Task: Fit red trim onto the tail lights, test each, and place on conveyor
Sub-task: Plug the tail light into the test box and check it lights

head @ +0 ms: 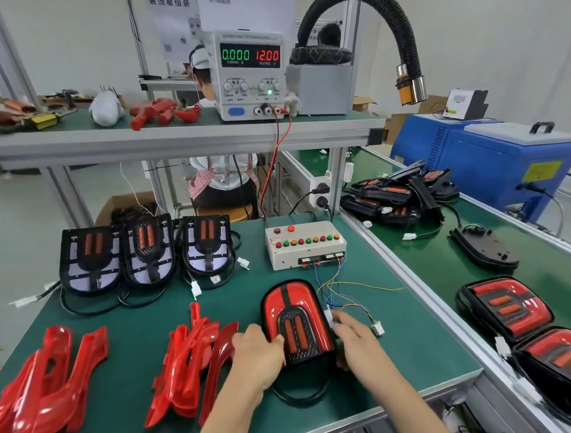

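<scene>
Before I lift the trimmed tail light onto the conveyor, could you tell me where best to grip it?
Probably grip the tail light by its black housing, along the two long side edges, from the near end. It lies flat, lens up, and its cable trails from underneath.

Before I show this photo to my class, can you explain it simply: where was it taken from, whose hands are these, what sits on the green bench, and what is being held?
The one picture comes from a camera worn on a worker's head, looking down at their own hands. The left hand holds a tail light already fitted with red trim. The right hand has its grip on the white plug by the lamp's right edge. On the green bench lie piles of loose red trim, three untrimmed lights and a white button box for testing. The power supply on the shelf reads 12.00 volts. Finished lamps lie on the conveyor at right.
</scene>
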Motion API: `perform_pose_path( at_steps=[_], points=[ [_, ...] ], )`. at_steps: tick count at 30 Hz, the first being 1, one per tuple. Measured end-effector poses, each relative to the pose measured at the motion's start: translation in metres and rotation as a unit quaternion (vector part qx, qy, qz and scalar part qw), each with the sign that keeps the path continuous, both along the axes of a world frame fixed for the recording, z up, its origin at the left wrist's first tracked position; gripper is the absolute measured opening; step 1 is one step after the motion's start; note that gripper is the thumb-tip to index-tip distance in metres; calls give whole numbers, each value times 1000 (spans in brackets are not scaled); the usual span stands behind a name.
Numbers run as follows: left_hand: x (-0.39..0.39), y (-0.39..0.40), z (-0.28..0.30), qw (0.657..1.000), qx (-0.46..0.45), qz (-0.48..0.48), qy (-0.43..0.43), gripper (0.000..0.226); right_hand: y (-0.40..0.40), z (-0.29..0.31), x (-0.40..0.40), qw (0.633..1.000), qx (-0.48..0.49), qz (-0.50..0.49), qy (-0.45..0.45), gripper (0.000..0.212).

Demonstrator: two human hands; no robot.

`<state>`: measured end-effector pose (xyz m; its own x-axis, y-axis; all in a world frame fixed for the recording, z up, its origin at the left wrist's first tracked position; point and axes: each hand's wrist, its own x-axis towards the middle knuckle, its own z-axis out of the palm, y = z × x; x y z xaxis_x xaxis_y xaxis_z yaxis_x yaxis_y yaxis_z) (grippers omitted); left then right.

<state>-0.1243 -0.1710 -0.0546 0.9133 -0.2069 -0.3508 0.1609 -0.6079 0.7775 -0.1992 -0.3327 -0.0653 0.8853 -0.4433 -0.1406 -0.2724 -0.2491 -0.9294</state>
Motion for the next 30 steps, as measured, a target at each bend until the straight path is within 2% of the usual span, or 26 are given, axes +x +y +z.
perform_pose_path(
  at_steps=[2, 5, 10, 15, 19, 23, 26, 30],
  points=[
    [-7, 0, -1, 1000, 6, 4, -12, 23, 5, 3, -3, 998, 57, -16, -21, 32],
    [-11, 4, -4, 1000, -2, 6, -30, 24, 12, 1, -3, 992, 111, -23, -49, 24],
    [-9, 15, -3, 992, -122, 35, -21, 24, 21, 3, 1, 972, 201, -52, -113, 27],
    [-8, 20, 5, 955, -279, 90, -39, 18, 26, 12, 10, 938, 303, -81, -149, 29],
    [-14, 25, 17, 920, -382, 73, -50, 21, 21, 29, 17, 937, 291, -62, -183, 44],
    [-17, 30, 26, 886, -463, 25, -19, 30, 15, 45, 21, 915, 352, -35, -197, 40],
    [-15, 33, 29, 877, -480, -10, -4, 39, 11, 49, 21, 902, 376, -46, -205, 37],
    [-14, 33, 27, 872, -488, -45, 13, 38, 6, 48, 21, 907, 364, -90, -193, 34]
  ],
)
